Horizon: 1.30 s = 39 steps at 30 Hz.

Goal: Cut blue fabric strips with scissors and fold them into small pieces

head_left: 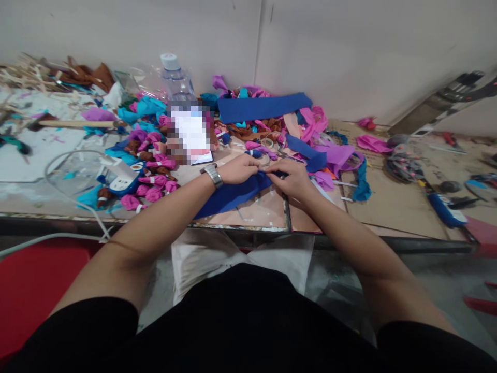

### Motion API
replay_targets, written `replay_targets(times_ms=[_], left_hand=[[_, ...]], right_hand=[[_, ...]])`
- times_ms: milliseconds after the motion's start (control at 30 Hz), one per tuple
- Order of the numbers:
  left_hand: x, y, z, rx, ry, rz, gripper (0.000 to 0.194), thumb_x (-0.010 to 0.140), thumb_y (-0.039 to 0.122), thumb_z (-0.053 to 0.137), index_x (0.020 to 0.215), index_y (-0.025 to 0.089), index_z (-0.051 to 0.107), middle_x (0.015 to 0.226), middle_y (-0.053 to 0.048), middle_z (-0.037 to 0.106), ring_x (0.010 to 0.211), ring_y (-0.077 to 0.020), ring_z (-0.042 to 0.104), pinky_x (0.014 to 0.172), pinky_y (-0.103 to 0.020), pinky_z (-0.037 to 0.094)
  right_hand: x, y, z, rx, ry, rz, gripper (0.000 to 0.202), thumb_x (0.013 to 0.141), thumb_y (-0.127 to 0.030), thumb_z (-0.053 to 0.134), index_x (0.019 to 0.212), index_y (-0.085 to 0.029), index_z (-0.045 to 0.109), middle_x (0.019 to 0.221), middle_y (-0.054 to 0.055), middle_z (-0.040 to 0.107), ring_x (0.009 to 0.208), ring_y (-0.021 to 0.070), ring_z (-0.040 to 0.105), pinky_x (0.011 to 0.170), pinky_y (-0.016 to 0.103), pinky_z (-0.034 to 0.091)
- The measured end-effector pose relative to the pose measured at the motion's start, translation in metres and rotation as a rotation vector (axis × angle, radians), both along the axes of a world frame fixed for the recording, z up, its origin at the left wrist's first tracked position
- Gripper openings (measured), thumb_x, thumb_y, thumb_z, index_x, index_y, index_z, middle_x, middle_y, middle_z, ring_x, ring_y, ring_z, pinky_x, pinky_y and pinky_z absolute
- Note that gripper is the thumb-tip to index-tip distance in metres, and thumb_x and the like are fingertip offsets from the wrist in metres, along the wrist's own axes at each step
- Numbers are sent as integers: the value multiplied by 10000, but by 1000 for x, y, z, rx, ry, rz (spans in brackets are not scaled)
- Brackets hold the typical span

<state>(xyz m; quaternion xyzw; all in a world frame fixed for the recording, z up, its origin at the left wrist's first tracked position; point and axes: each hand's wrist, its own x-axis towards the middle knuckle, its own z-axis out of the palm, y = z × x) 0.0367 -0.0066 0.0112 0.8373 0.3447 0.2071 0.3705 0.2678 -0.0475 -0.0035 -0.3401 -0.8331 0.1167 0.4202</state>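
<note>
A dark blue strip of crepe paper or cloth lies at the table's front, its far edge pinched between both hands. My left hand, below a metal wristwatch, has its fingers closed on that edge. Close beside it, my right hand grips the same edge between thumb and fingers. The fingertips of the two hands almost meet. Just beyond them lie a roll of tape and a small blue bundle. Another blue strip rests behind my right hand.
A lit phone leans near a water bottle. Pink bundles and a power strip with a white cable crowd the left. A wooden-handled hammer lies farther left. A red stool stands below the table edge.
</note>
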Motion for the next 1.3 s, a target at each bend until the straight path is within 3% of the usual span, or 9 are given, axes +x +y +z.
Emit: replay_targets(times_ms=[167, 367, 733, 1300], left_hand=[[1, -2, 4, -45, -19, 13, 232, 799, 282, 487, 670, 153, 632, 633, 8, 497, 623, -129, 402, 642, -308, 299], [4, -5, 4, -61, -21, 40, 418, 910, 463, 568, 616, 167, 535, 593, 35, 367, 589, -104, 289, 605, -303, 233], [2, -1, -7, -6, -26, 32, 429, 938, 521, 601, 705, 162, 632, 634, 21, 456, 602, -110, 348, 590, -288, 264], [6, -4, -9, 32, -56, 54, 424, 925, 526, 608, 759, 145, 692, 675, 3, 555, 644, -118, 422, 617, -275, 306]], right_hand=[[-1, 1, -2, -3, -1, -2, 115, 919, -277, 718, 898, -252, 829, 917, 63, 837, 882, 235, 770, 870, 396, 598], [1, 3, -3, 6, 2, 4, 117, 908, -257, 712, 882, -248, 826, 930, 63, 837, 882, 230, 782, 869, 386, 605], [1, -1, 0, -34, -39, -23, 112, 897, -233, 738, 960, -238, 830, 993, 62, 845, 927, 253, 792, 888, 398, 589], [3, 2, -2, -66, -100, -65, 82, 905, -263, 736, 934, -238, 809, 993, 71, 834, 949, 266, 765, 920, 422, 567]])
